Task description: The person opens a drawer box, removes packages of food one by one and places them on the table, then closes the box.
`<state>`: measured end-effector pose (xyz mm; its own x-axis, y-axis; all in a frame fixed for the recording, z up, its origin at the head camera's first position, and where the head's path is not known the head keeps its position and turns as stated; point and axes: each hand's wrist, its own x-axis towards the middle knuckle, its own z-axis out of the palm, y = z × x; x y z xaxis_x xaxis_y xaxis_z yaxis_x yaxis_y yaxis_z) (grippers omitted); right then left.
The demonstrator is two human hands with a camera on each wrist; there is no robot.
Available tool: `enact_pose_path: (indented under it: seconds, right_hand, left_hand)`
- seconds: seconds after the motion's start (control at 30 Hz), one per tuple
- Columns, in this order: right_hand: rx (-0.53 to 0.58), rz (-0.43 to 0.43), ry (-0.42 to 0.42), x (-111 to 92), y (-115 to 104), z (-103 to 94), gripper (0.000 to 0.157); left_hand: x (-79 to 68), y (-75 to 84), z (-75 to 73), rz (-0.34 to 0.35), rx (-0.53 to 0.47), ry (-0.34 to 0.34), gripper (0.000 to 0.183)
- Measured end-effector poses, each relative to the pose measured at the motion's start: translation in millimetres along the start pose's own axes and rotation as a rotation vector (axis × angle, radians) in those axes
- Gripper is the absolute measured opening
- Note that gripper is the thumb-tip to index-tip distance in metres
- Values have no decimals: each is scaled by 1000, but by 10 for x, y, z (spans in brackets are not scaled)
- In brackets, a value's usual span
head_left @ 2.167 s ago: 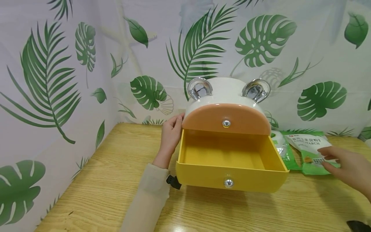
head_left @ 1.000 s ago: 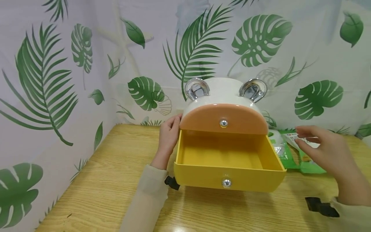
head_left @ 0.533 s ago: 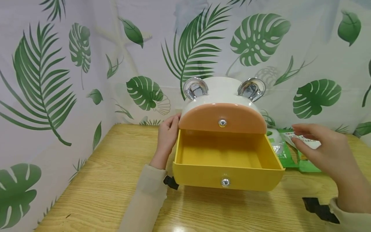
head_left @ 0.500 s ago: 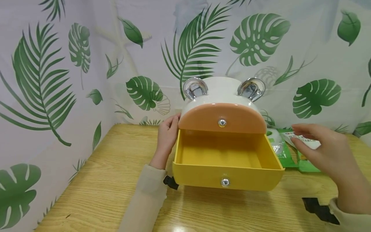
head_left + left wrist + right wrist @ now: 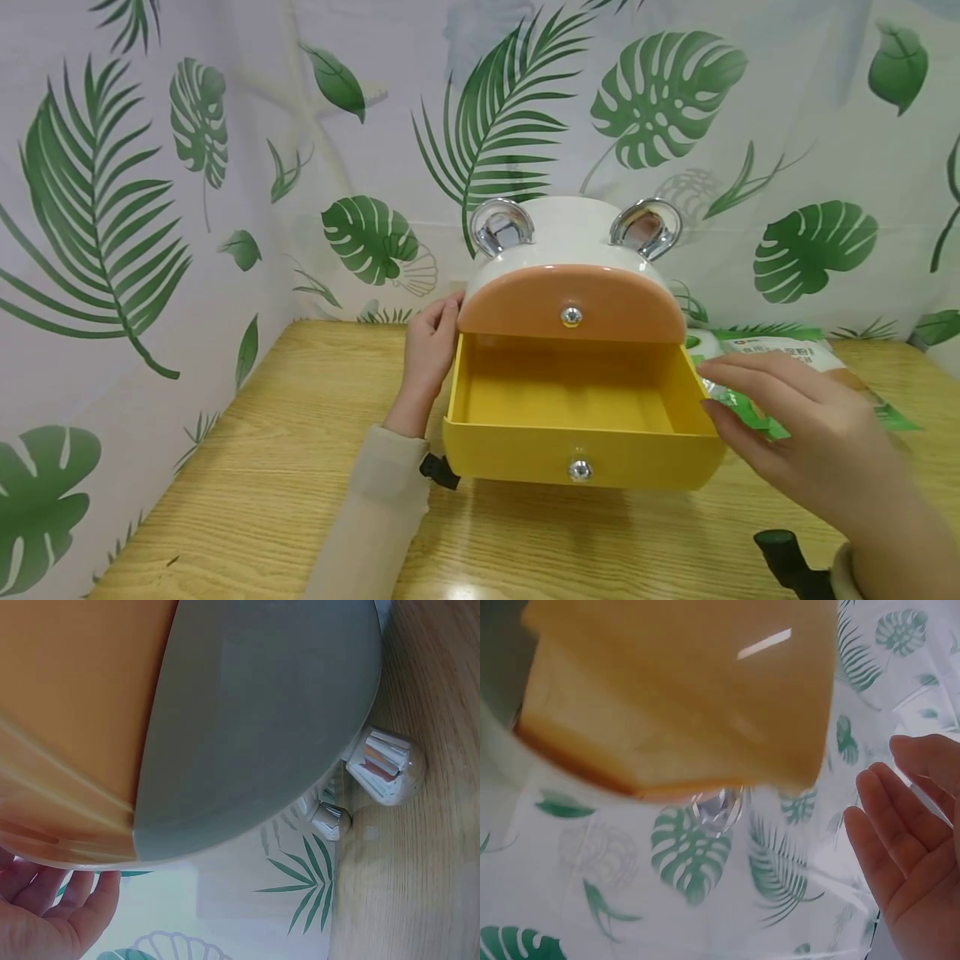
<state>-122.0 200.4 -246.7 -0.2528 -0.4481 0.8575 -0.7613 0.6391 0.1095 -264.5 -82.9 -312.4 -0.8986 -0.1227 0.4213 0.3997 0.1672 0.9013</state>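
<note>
Right hand [image 5: 813, 425]: loosely spread, seemingly just apart from boxy yellow plastic drawer [image 5: 517, 455] leftward; left hand [image 5: 429, 350]: relaxed against domed white-and-orange glossy cabinet [image 5: 525, 305] rightward.

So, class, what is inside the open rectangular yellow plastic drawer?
Inside the yellow plastic drawer, only its bare floor and inner walls show. Its far end cannot be seen, covered by the rounded peach panel above.

The right hand's grip [image 5: 915, 855], fingers relaxed, is beside the yellow drawer [image 5: 690, 697]; a shiny piece [image 5: 716, 811] shows at the drawer's edge, leaf-patterned backdrop [image 5: 682, 922] behind.
</note>
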Motion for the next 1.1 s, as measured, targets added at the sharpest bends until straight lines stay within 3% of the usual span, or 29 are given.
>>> enact_pose_path:
  seconds: [0.3, 0.43, 0.57, 0.73, 1.1]
  right_hand:
    - [150, -130, -4, 89, -302, 143, 37]
    - [196, -145, -60, 101, -383, 200, 35]
    - [215, -127, -122, 88, -437, 255, 36]
    - [235, -171, -144, 76, -480, 357, 34]
    - [164, -194, -275, -53, -505, 575, 39]
  left_hand:
    - [2, -11, 0, -6, 3, -1, 30]
    - [3, -14, 1, -5, 12, 2, 30]
    - [2, -12, 2, -6, 9, 2, 30]
    - [5, -10, 4, -13, 2, 1, 30]
    - [3, -9, 2, -10, 5, -3, 30]
